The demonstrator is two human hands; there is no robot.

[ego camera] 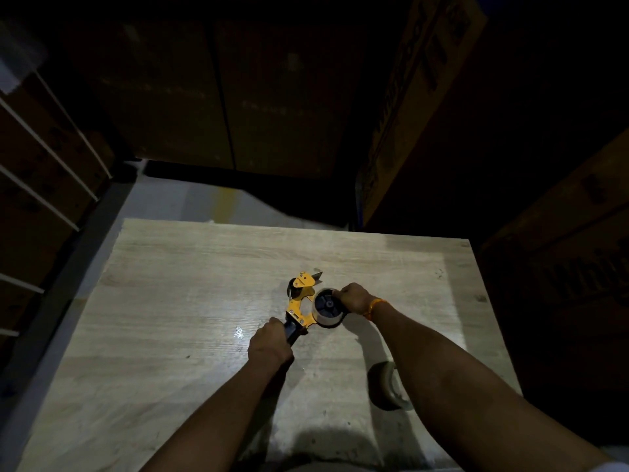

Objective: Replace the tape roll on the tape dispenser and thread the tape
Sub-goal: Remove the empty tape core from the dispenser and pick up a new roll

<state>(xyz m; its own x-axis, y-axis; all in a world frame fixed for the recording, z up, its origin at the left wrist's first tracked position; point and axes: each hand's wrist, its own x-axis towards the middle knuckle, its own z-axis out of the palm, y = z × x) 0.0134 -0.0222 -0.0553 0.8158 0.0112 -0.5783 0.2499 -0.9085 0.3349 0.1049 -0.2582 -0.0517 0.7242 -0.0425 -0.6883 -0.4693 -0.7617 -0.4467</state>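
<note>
A yellow and black tape dispenser (300, 303) lies on its side near the middle of the pale wooden table (190, 287). My left hand (270, 345) grips its dark handle from the near side. A tape roll (328, 308) sits on the dispenser's black hub, and my right hand (354, 298) holds the roll's far right edge with its fingertips. An orange band circles my right wrist. Another roll (388, 386) lies on the table under my right forearm, which hides part of it.
Large cardboard boxes (418, 97) stand in the dark behind and to the right of the table. Strapped boxes (44, 158) are stacked on the left. A strip of grey floor (177, 199) shows beyond the table's far edge.
</note>
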